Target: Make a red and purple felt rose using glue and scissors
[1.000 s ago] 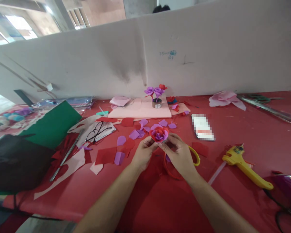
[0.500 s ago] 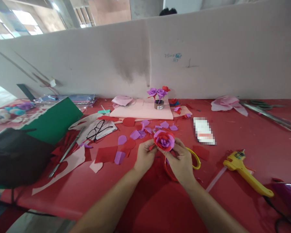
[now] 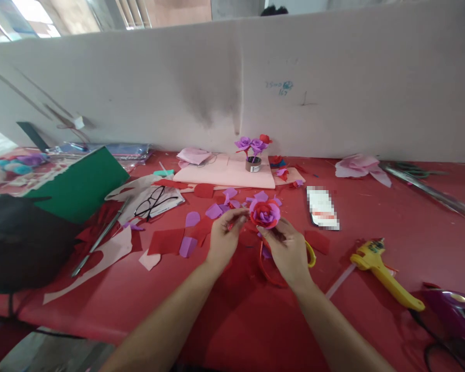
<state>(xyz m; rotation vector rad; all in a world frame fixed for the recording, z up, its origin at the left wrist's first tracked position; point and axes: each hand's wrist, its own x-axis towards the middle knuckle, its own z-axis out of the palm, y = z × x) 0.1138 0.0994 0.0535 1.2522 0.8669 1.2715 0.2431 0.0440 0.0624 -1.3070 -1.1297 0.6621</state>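
A red and purple paper flower (image 3: 265, 214) is held up above the red table, its petals facing the camera. My right hand (image 3: 287, 250) grips it from below and behind, with thumb and fingers closed at its base. Just left of the bloom is my left hand (image 3: 227, 235), its fingers pinched; whatever is between them is too small to make out. Beneath my right hand lie scissors with yellow and red handles (image 3: 310, 254), partly hidden. Purple petals (image 3: 192, 219) and red paper pieces (image 3: 166, 242) are scattered to the left.
A small pot (image 3: 253, 165) of paper flowers stands on pink sheets (image 3: 217, 175) at the back. To the right are a phone (image 3: 323, 207), a yellow glue gun (image 3: 385, 271) and a purple device (image 3: 453, 312). Glasses (image 3: 153, 202) and a black bag (image 3: 27, 243) lie left.
My left hand has moved slightly left, away from the flower's base. The flower has shifted a little up and right in my right hand. The whole view has shifted slightly.
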